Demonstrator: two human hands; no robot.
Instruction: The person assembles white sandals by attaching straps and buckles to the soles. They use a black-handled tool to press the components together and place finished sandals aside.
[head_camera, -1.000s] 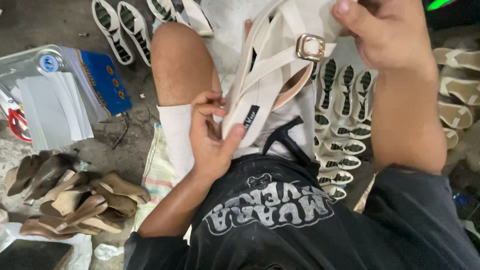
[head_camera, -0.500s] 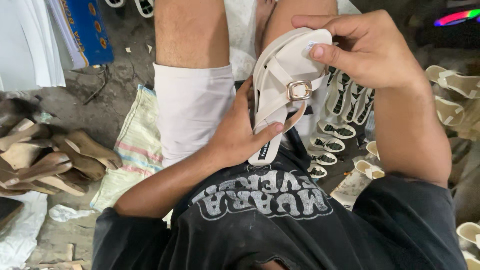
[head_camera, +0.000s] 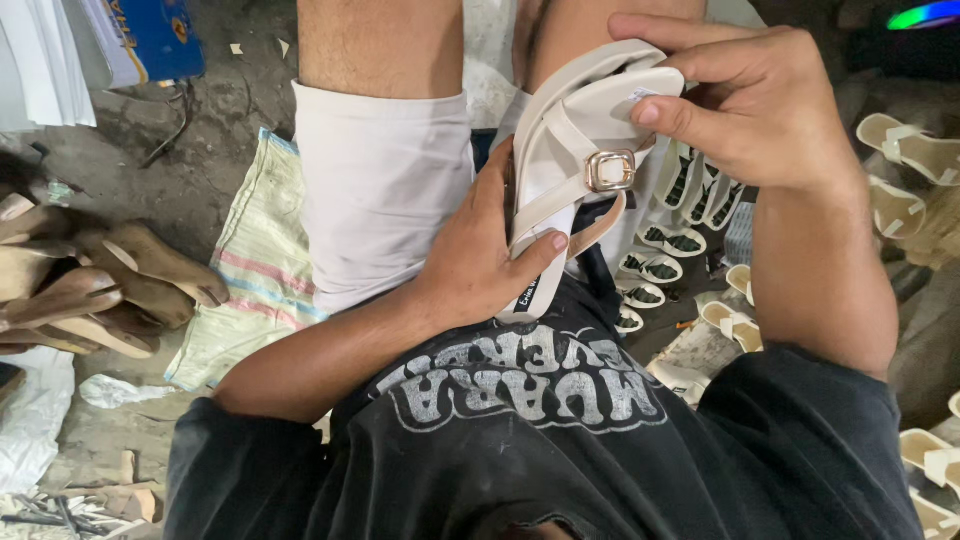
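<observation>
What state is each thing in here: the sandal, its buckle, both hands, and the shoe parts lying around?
cream sandal: held off the floor over the lap, straps up
buckle: strap threaded through
left hand: grip closed on the sandal's heel end
right hand: grip closed on the sandal's toe end
tan soles: piled on the floor
finished sandals: lying loose on the floor

Single head-worn view, looking steeply down the wearer's own chest and lap, close range, left hand (head_camera: 480, 262) and right hand (head_camera: 752, 108) filling centre frame, ground visible along both side edges, no second view to overlap with
</observation>
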